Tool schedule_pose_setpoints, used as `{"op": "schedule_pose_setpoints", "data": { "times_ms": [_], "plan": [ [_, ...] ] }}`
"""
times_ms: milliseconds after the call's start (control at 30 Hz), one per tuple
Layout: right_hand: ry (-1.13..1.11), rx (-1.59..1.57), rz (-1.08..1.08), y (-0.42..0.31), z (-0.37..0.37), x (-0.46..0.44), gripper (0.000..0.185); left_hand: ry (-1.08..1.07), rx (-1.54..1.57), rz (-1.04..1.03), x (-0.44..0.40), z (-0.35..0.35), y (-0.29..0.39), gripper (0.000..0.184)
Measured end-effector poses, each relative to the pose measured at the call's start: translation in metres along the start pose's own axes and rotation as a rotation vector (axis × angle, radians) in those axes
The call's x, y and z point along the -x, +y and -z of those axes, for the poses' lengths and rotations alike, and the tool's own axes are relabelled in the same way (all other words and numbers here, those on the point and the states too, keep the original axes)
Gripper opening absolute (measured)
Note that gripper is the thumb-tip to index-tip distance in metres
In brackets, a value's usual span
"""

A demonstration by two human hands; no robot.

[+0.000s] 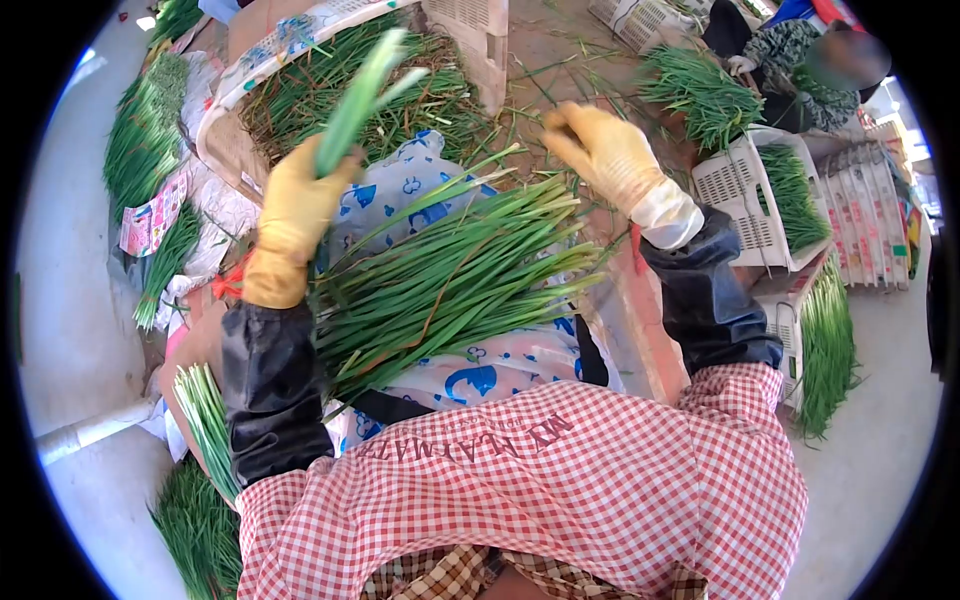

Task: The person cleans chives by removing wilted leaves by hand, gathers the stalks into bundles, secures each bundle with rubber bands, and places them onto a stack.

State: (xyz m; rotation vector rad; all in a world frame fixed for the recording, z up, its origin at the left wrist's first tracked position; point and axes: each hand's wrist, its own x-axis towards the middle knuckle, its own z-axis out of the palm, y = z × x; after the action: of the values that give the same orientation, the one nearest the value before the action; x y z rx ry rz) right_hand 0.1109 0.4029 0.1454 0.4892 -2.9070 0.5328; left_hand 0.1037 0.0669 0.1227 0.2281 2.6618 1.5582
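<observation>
Now, left hand (298, 210) at 10 o'clock, closed firmly round 1 green bunch (355, 112), right hand (606, 152) at 1 o'clock, loosely half-curled (seemingly empty), stalk pile (450, 278) mid-dial.

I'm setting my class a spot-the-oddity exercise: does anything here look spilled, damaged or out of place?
Yes: a brown, withered-looking strand lies across the green pile in the middle, odd against its colour. Beyond, loose stalks litter the floor beside the crate, as if dropped.

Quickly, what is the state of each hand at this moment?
Left hand: closed, holding a small bunch of green stalks.
Right hand: partly curled; whether it pinches anything cannot be told.
</observation>
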Motion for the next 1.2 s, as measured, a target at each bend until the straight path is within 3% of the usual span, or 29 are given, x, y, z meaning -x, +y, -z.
{"op": "schedule_pose_setpoints", "data": {
  "times_ms": [67, 100, 167, 200, 300, 467, 533, 600, 667, 733, 833, 967, 1067, 1100, 1200],
  "plan": [
    [-0.067, -0.082, -0.068, 0.036, -0.021, 0.016, 0.032, 0.056, 0.284, -0.072, -0.003, 0.014, -0.033, 0.018],
    [-0.066, -0.08, -0.068, 0.047, -0.031, 0.019, 0.032, 0.056, 0.284, -0.074, 0.001, 0.015, -0.027, 0.018],
    [-0.379, -0.422, -0.129, 0.053, -0.044, 0.022, 0.025, -0.073, 0.504, 0.184, 0.016, 0.018, -0.008, 0.019],
    [-0.381, -0.428, -0.128, 0.055, -0.048, 0.022, 0.025, -0.114, 0.47, 0.169, 0.016, 0.013, -0.01, 0.019],
    [0.121, -0.456, 0.146, 0.01, -0.024, 0.007, 0.013, -0.161, 0.419, 0.118, 0.023, -0.008, 0.002, 0.02],
    [0.07, -0.637, 0.116, -0.033, -0.001, -0.019, 0.013, -0.288, 0.506, 0.183, 0.031, -0.032, 0.002, 0.028],
    [-0.116, -1.013, -0.128, -0.04, -0.006, -0.025, 0.014, -0.384, 0.461, 0.224, 0.025, -0.041, -0.011, 0.031],
    [-0.073, -1.058, -0.114, -0.042, -0.017, -0.027, 0.015, -0.375, 0.457, 0.241, 0.024, -0.046, -0.014, 0.032],
    [-0.088, -1.248, -0.324, -0.037, -0.024, -0.028, 0.014, -0.325, 0.404, 0.338, 0.024, -0.047, -0.001, 0.032],
    [-0.053, -1.27, -0.36, -0.031, -0.037, -0.026, 0.015, -0.245, 0.447, 0.3, 0.026, -0.057, -0.004, 0.034],
    [-0.02, -1.112, -0.459, -0.031, -0.061, -0.024, 0.018, -0.043, 0.149, 0.118, 0.021, -0.076, -0.034, 0.042],
    [-0.016, -1.185, -0.559, -0.028, -0.074, -0.017, 0.014, -0.037, 0.113, 0.225, 0.02, -0.081, -0.04, 0.047],
    [-0.022, -1.165, -0.558, -0.039, -0.072, -0.007, 0.032, -0.152, -0.015, 0.283, 0.019, -0.08, -0.043, 0.055],
    [-0.034, -1.077, -0.51, -0.042, -0.069, -0.006, 0.048, -0.149, -0.08, 0.302, 0.019, -0.082, -0.044, 0.058],
    [-0.012, -0.972, -0.491, -0.04, -0.081, -0.008, 0.056, -0.15, -0.16, 0.338, 0.021, -0.08, -0.031, 0.062]
  ]
}}
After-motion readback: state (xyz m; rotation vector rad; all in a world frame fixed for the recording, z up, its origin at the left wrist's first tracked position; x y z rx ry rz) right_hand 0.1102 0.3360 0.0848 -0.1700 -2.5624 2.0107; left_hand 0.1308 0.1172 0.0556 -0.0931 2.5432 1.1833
